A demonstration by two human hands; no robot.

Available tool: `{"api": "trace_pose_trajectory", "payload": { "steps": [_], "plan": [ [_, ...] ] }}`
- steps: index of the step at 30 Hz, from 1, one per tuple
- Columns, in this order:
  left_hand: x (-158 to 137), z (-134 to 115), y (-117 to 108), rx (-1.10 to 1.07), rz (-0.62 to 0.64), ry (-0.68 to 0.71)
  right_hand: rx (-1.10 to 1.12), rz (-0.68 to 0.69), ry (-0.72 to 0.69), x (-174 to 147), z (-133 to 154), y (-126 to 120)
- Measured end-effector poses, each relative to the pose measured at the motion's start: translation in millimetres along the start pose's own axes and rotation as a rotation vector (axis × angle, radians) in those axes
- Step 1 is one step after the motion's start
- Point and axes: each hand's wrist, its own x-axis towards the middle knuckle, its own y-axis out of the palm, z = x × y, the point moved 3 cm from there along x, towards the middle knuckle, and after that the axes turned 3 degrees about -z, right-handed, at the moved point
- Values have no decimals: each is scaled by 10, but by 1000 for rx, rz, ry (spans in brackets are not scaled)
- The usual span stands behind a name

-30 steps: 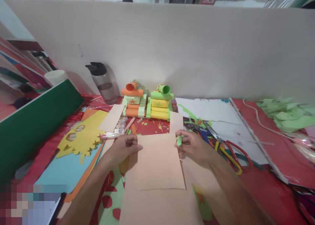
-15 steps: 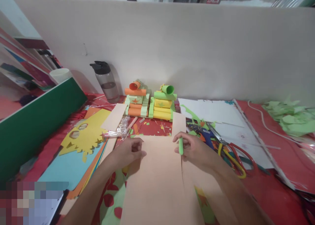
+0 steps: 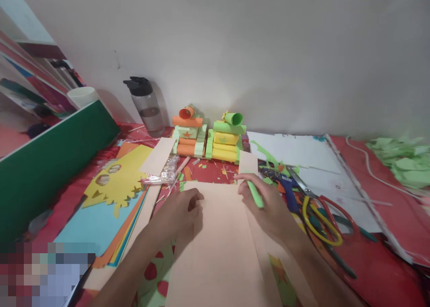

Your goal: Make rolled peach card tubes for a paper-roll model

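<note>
A long peach paper sheet (image 3: 221, 248) lies in front of me over a green paper with red shapes (image 3: 151, 271). My left hand (image 3: 183, 210) rests on its upper left edge, fingers curled and pressed against the paper. In my right hand (image 3: 265, 201), closed, is a slim light-green craft knife (image 3: 255, 194), held at the sheet's upper right edge; its tip is hidden by the fingers. A separated peach strip (image 3: 248, 162) shows beyond that hand and runs on beneath it.
Two rolled-paper models, one orange (image 3: 188, 134) and one green-yellow (image 3: 226, 139), stand behind. Scissors (image 3: 322, 213) and a blue glue gun (image 3: 287, 186) lie right. Coloured papers (image 3: 101, 222), a water bottle (image 3: 148, 107) and a green board (image 3: 57, 163) are left. A white panel (image 3: 215, 51) rises behind.
My right hand has turned the green craft knife from nearly upright to slanted, its lower end now towards the right. My left hand has shifted slightly. The view has tipped downward.
</note>
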Motion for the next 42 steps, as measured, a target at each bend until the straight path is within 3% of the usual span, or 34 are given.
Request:
{"api": "trace_pose_trajectory", "payload": {
  "steps": [4,10,38,42],
  "plan": [
    [-9,-23,8,66,-9,17,240,140,40,-37,-13,320],
    [0,-3,45,87,-14,35,201,126,142,4,-199,609],
    [10,-17,19,164,38,-50,154,106,113,-9,-253,638],
    [7,-9,12,142,39,-55,199,36,60,3,-216,548]
  ]
}}
